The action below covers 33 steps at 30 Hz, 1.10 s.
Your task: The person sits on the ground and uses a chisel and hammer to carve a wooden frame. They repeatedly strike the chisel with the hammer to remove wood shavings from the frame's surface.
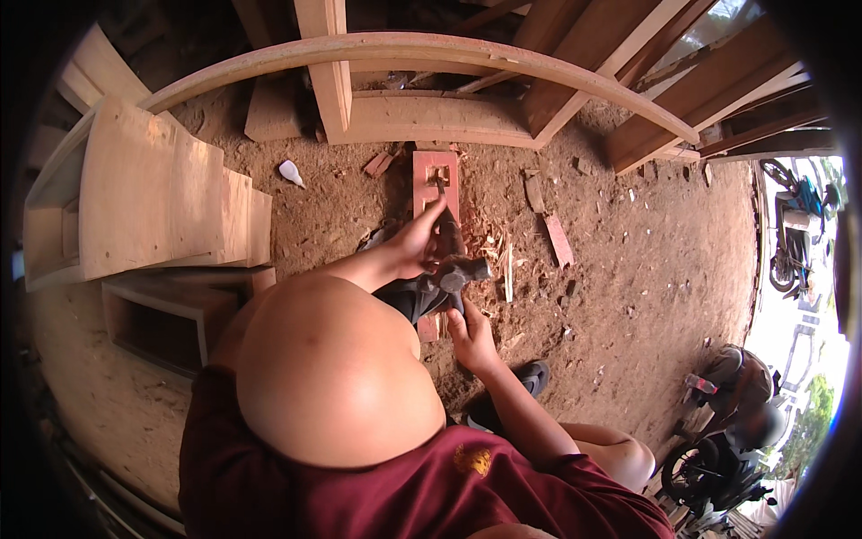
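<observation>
Wood chips are scattered on the dirt floor (628, 269) around a red wood block (435, 171) with a hole partly cut. A chisel (446, 211) is clamped in the left hand (415, 242), a mallet (453, 274) in the right hand (471, 337). More cutting seems left.

You wear dark maroon shorts (296, 490) with a small yellow-gold emblem (472, 460) printed on the cloth near your right thigh. Your knees, forearms and both hands, left hand (418, 241) and right hand (471, 340), are bare: no gloves, sleeves, watch or rings show. A dark sandal (535, 375) covers your right foot.
</observation>
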{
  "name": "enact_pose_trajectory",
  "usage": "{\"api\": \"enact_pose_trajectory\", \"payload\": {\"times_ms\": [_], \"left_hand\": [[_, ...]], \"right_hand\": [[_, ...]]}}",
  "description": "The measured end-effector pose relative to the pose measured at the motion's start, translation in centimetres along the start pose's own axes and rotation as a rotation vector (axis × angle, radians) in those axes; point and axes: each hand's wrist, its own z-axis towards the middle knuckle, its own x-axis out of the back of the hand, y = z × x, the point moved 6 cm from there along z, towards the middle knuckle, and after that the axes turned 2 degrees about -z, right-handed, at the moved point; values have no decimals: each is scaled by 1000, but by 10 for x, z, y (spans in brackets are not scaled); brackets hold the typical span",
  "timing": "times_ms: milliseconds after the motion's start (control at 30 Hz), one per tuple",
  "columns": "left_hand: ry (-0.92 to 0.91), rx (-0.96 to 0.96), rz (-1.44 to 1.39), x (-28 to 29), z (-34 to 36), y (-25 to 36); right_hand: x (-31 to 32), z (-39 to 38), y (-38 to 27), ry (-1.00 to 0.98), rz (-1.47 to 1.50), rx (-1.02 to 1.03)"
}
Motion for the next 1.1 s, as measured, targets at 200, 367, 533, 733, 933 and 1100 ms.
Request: {"api": "enact_pose_trajectory", "payload": {"times_ms": [200,367,533,733,933,1100], "left_hand": [[240,-14,97,2,-3,0],[309,23,240,20,7,5],[274,-85,246,19,9,3],[279,-93,276,29,9,-3],[161,-167,358,37,16,-3],[203,-119,300,18,10,-4]], "right_hand": [[13,-15,-42,35,-83,256],[1,7,-16,50,-279,105],[-1,-17,-30,105,-103,311],[1,-8,-28,76,-279,104],[-6,7,-5,61,-409,120],[0,-20,-5,125,-383,235]]}}
